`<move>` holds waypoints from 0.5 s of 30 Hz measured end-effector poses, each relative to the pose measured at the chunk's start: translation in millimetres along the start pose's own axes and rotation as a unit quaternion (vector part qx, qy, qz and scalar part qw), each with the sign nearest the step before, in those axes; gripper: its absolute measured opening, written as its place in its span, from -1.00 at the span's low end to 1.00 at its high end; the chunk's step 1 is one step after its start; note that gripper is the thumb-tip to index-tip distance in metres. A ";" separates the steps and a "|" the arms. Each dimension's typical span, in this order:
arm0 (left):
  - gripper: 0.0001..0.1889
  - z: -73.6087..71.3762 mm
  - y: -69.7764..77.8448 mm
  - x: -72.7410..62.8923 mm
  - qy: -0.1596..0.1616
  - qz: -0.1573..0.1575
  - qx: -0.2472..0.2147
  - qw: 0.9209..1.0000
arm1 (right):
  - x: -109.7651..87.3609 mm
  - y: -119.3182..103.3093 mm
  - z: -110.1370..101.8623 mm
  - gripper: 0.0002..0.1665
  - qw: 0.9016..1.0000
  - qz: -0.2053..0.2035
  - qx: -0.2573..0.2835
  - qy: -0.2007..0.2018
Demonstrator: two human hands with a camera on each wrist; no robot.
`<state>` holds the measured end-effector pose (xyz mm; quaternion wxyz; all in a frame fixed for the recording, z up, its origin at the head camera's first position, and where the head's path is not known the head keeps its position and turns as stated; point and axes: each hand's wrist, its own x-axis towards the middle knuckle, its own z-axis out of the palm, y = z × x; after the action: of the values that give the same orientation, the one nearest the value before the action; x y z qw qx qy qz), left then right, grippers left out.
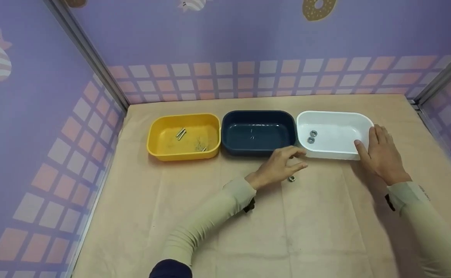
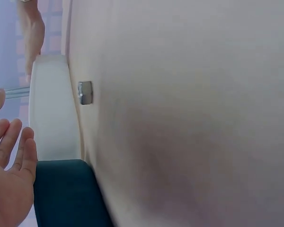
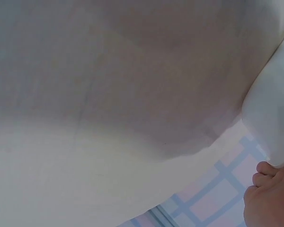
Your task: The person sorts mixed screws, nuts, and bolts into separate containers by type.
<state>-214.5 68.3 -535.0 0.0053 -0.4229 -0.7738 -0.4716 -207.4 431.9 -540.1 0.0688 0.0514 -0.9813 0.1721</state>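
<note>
My left hand point(image 1: 277, 168) is over the cloth in front of the dark blue bin point(image 1: 258, 151), its thumb and fingers parted with nothing between them. Beside the thumb, a hex nut point(image 1: 291, 178) lies on the cloth; the left wrist view shows this nut point(image 2: 85, 92) in front of the white bin point(image 2: 52, 109). At the right end of the white bin point(image 1: 331, 155), my right hand point(image 1: 385, 160) rests with its fingers extended along the outer side and its thumb over the rim. Two nuts point(image 1: 312, 136) sit inside that bin.
On the left stands a yellow bin point(image 1: 171, 157) with several screws point(image 1: 181, 133) in it. All the bins form a row on the beige cloth point(image 1: 248, 239). Patterned panels point(image 1: 248, 38) enclose the back and sides, with metal posts point(image 1: 105, 77) at the corners.
</note>
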 end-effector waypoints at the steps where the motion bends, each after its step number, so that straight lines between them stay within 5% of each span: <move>1: -0.64 0.1 -0.8 -2.0 -0.003 -0.004 -0.002 1.000 | 0.1 0.4 0.5 0.07 1.000 -0.001 0.000 0.001; 15: -0.59 -4.3 -16.5 -23.7 -0.089 -0.097 0.024 0.991 | -0.2 1.1 1.5 0.08 1.000 0.001 0.007 -0.001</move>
<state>-211.8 46.5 -554.2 -0.0993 -0.3858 -0.8196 -0.4119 -207.5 432.5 -541.9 0.0674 0.0514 -0.9802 0.1790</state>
